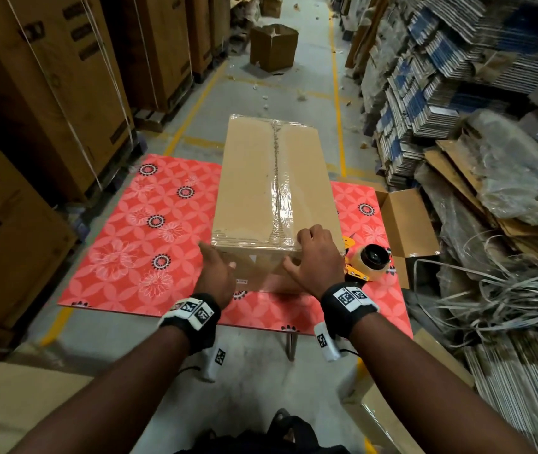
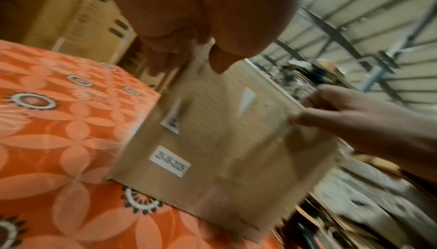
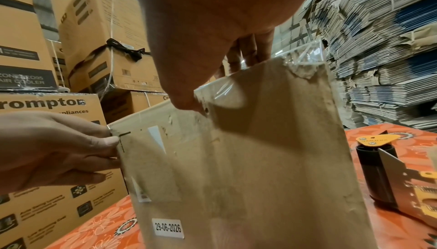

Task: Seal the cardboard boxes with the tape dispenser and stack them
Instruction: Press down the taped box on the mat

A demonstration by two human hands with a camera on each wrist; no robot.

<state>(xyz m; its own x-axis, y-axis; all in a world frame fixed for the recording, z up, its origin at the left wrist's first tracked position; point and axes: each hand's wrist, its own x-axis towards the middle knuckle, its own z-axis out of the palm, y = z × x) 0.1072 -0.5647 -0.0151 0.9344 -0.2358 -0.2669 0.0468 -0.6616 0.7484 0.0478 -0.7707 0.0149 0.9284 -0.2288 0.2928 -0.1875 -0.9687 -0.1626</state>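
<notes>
Warehouse aisle first, from the head view: tall brown cartons stand on the left, bundled flat cardboard is piled on the right, and a low table under a red flower-patterned cloth [image 1: 123, 231] sits on the grey floor. On it lies a long brown cardboard box [image 1: 270, 191], clear tape already run down its top seam and across the near edge. Just beside its right near corner rests the yellow and black tape dispenser [image 1: 370, 260], with an open small carton past the table's right edge. The left hand [image 1: 215, 273] is at the box's near left corner; the right hand [image 1: 318, 257] lies over the near top edge, fingers on the lid, thumb down the front face.

From the left wrist, blurred, the left fingers are straight against the corner and curl round nothing; a date sticker shows on the near end.

From the right wrist, the right fingers reach over the taped rim with the thumb pressing the front face, a loose clasp on the edge rather than a tight squeeze. A scrap of tape stands up unstuck at the right corner.

By my judgement the sealing is done and lifting comes next. The board looks stiff; its weight cannot be told. The tape is slick, so take it by the two lower end edges, palms on bare cardboard, keeping it level.
</notes>
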